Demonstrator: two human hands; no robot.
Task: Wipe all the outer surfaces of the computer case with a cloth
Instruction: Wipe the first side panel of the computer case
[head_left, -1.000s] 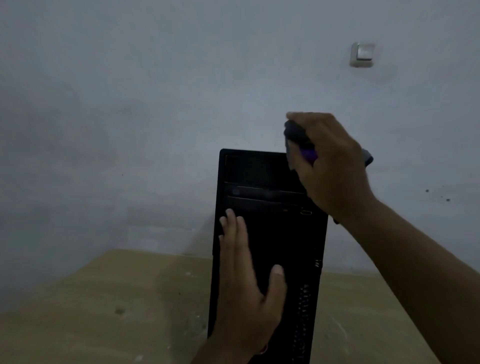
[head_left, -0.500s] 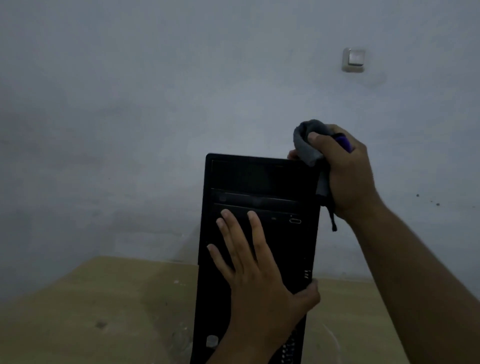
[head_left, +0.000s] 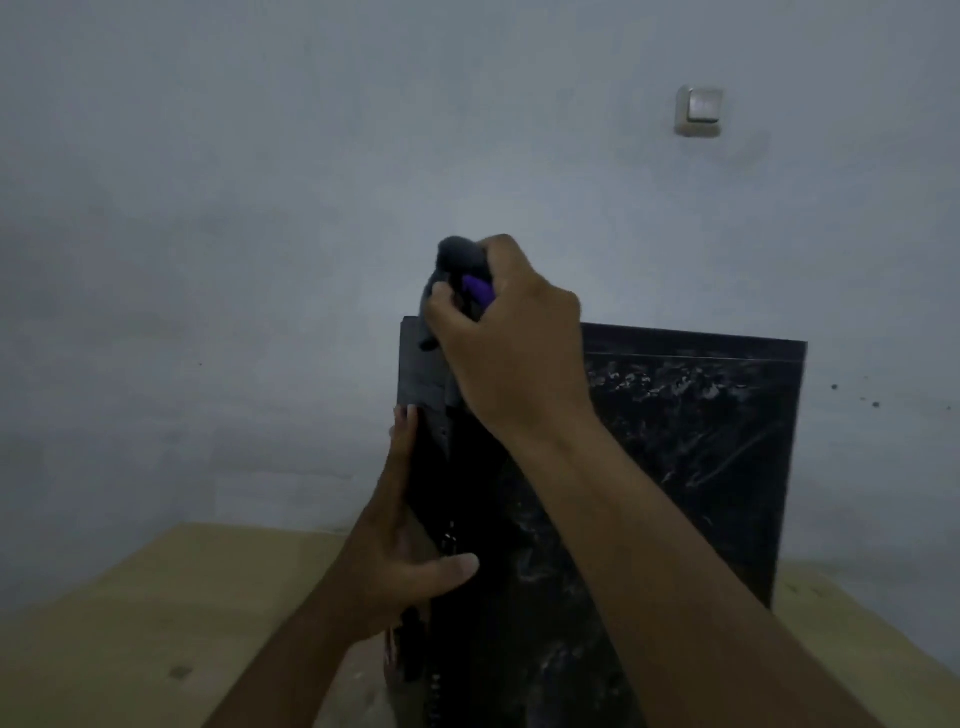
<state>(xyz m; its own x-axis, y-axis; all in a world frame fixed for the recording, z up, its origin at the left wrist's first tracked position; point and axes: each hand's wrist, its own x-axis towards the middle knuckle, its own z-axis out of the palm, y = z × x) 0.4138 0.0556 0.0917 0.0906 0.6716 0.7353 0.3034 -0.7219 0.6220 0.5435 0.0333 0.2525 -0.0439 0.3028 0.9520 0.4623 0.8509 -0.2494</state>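
Right hand (head_left: 511, 353) grip closed round cloth (head_left: 460, 260) at top corner of upright computer case (head_left: 675, 467); its dusty broad side spreads toward frame right. Left hand (head_left: 400, 561) flat, bracing front edge

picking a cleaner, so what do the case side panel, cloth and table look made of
The case side panel: probably painted sheet metal, flat, black, slightly glossy under pale smears. The cloth: soft grey fabric, bunched in folds. The table: tan wood or laminate, matte; cannot tell which.
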